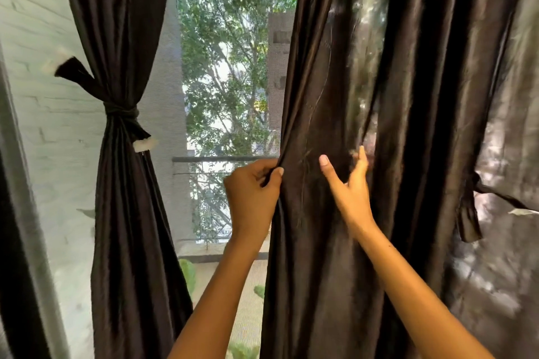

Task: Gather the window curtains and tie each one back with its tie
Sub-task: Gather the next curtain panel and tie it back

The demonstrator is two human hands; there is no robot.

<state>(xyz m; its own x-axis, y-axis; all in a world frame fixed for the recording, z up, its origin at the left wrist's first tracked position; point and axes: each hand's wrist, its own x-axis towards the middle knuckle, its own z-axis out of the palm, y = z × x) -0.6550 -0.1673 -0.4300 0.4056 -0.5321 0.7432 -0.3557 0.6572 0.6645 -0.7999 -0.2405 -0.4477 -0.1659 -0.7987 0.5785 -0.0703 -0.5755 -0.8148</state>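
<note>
Hanging at the window are two dark curtains: the left curtain (128,154) is cinched by its tie (122,111). The left hand (252,198) pinches the right curtain's (320,242) edge; the right hand (350,186) spreads open against its folds.

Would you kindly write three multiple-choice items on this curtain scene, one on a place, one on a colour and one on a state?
1. Where does the left hand grip the right curtain?
A. its inner edge
B. its top hem
C. its tie

2. What colour are the curtains?
A. white
B. dark brown
C. red

3. What state is the left curtain in?
A. hanging loose
C. taken down
B. gathered and tied

Answers: 1 A, the fingers curl round the edge next to the open window. 2 B, both panels are dark brown. 3 B, a tie cinches it at mid height, while the right hand reaches open-fingered into the loose folds of the right curtain.
</note>
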